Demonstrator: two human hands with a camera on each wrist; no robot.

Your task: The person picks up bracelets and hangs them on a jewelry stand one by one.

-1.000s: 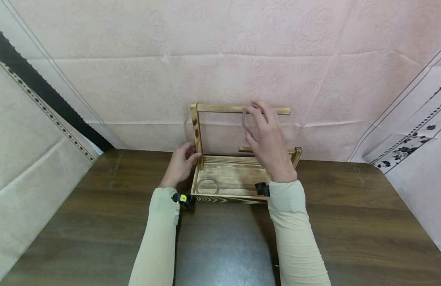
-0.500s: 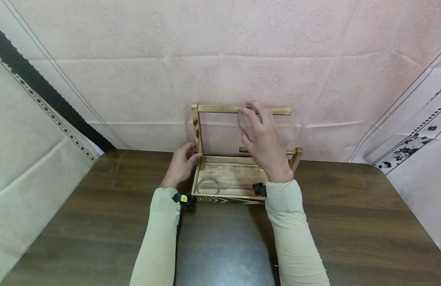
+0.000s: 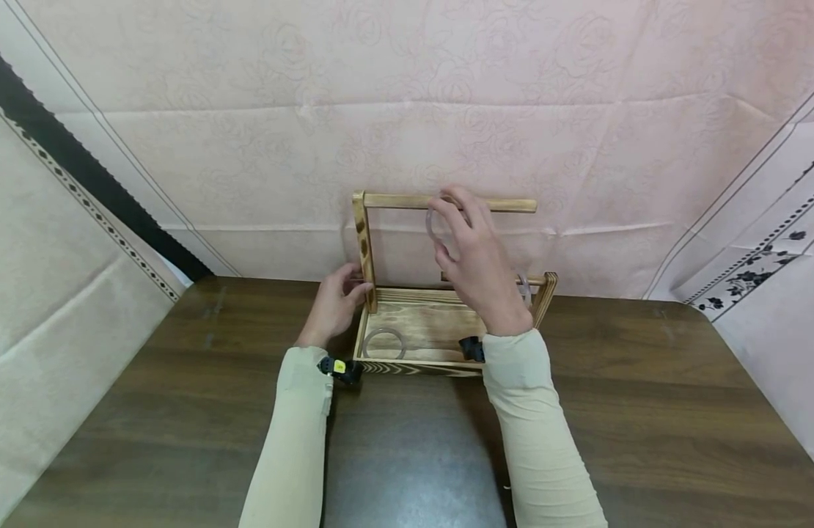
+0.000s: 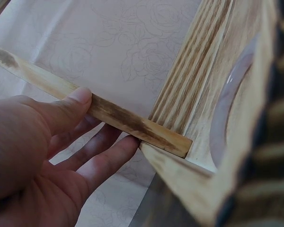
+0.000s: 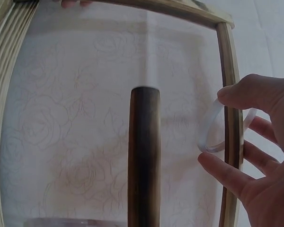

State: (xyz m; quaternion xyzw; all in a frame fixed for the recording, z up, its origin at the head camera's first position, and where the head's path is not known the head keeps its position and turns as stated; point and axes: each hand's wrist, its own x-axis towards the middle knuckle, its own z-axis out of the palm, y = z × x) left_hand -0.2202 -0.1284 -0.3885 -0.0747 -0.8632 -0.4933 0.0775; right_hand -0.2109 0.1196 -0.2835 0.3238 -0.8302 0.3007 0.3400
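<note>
My right hand (image 3: 476, 257) pinches a pale translucent bangle (image 5: 209, 125) between thumb and fingertips. The bangle encircles the upper rod (image 5: 230, 142) of a wooden display rack, away from the rod's free end. My left hand (image 3: 336, 304) grips the rack's left upright (image 4: 118, 116) near its foot, thumb on one side and fingers on the other. In the rack's tray (image 3: 440, 326) a second bangle (image 3: 383, 343) lies at the front left. A third bangle (image 3: 524, 288) hangs on the lower rod (image 5: 144, 156) by the right post; my right hand partly hides that rod.
The rack stands at the back of a brown wood-grain table (image 3: 202, 411), close to a pink patterned cloth backdrop (image 3: 301, 161). A short right post (image 3: 545, 299) carries the lower rod. Pale cloth (image 3: 763, 308) hangs at the right side.
My right hand has moved left along the upper rod with the bangle, uncovering the bangle on the lower rod. The left hand keeps its place on the upright.
</note>
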